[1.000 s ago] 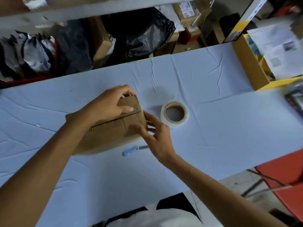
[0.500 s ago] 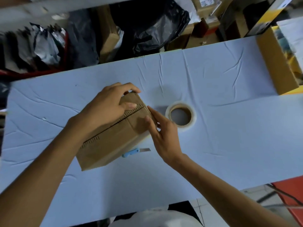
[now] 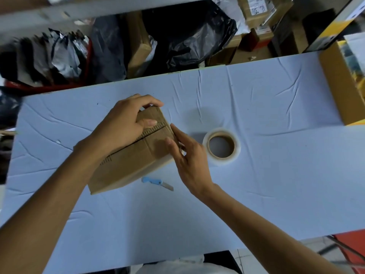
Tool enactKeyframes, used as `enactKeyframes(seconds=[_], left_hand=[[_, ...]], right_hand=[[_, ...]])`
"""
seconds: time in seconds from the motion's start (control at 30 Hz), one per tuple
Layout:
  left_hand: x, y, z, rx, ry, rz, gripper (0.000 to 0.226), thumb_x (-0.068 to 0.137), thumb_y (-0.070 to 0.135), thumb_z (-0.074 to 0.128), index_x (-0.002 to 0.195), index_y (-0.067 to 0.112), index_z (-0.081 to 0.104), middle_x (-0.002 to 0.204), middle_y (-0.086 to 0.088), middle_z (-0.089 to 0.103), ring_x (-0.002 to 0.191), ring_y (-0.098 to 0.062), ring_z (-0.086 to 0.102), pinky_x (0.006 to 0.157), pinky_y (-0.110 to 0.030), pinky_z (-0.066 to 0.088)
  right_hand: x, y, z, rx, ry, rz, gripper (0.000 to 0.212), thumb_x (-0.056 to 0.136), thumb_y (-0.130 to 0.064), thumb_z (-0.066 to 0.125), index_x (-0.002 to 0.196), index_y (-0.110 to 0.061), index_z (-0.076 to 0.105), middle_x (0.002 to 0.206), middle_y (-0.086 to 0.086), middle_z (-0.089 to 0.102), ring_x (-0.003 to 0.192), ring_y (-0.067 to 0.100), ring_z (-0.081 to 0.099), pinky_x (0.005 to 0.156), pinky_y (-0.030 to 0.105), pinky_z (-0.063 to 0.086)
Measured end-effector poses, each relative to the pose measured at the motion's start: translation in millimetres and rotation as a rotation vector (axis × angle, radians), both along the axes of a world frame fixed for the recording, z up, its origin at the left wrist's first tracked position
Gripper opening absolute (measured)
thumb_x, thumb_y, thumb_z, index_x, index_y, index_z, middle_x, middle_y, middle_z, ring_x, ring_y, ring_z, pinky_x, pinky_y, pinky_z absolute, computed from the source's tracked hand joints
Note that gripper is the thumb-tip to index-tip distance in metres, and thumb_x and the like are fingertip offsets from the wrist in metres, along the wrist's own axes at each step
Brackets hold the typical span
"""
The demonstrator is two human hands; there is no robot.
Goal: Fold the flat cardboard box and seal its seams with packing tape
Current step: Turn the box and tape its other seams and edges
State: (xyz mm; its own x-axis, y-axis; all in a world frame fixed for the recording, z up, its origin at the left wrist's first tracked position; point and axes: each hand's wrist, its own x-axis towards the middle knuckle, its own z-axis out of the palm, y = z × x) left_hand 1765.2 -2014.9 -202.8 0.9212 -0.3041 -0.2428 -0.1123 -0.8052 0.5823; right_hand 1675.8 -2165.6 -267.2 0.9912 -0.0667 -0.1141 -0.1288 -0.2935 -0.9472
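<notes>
A small brown cardboard box (image 3: 126, 165) stands folded on the pale blue table, its top flaps closed along a dark centre seam. My left hand (image 3: 122, 125) grips the far flap from above, thumb lying beside the seam. My right hand (image 3: 187, 155) presses its fingers flat against the box's right end, thumb on the top flap. A roll of clear packing tape (image 3: 221, 147) lies flat just right of my right hand, untouched.
A blue-handled utility knife (image 3: 156, 182) lies on the table (image 3: 256, 194) in front of the box. An open cardboard carton (image 3: 339, 86) stands at the right end. Black bags and parcels are piled beyond the far edge.
The box has turned so its right end points further away. The knife, earlier half under the box's front edge, now lies fully in the open. Both hands stayed on the box.
</notes>
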Motion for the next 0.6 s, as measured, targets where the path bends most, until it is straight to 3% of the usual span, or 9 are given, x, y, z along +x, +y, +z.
enactKeyframes(seconds=[0.2,0.3,0.5,0.6], left_hand=[[-1,14,-2,0.050,0.033,-0.001,0.039,0.084,0.017,0.069,0.117,0.035,0.059,0.116,0.004,0.059,0.099,-0.017,0.058,0.089,-0.034,0.048],[-4,14,-1,0.072,0.036,-0.002,0.036,0.085,0.019,0.068,0.116,0.035,0.058,0.115,0.004,0.059,0.098,-0.018,0.057,0.089,-0.039,0.049],[-17,9,-4,0.023,0.075,0.038,0.035,0.084,0.024,0.068,0.116,0.035,0.057,0.109,0.005,0.059,0.092,-0.018,0.060,0.087,-0.044,0.051],[-19,5,-4,0.018,0.082,0.053,0.035,0.084,0.024,0.069,0.115,0.035,0.058,0.107,0.005,0.058,0.093,-0.020,0.060,0.087,-0.045,0.051]], right_hand=[[1,9,-1,-0.055,-0.031,0.067,0.041,0.098,-0.031,0.051,0.134,-0.013,0.056,0.102,0.006,0.072,0.088,0.013,0.061,0.078,0.029,0.051],[2,6,-1,-0.065,-0.009,0.101,0.041,0.098,-0.032,0.051,0.134,-0.013,0.055,0.093,0.009,0.071,0.083,0.019,0.062,0.076,0.038,0.051],[-1,-13,-3,-0.057,0.055,0.165,0.045,0.098,-0.037,0.049,0.138,-0.018,0.053,0.119,0.000,0.069,0.108,0.012,0.063,0.090,0.040,0.052],[0,-22,0,-0.052,0.072,0.189,0.043,0.098,-0.036,0.049,0.138,-0.019,0.053,0.121,-0.003,0.068,0.111,0.009,0.062,0.092,0.038,0.051]])
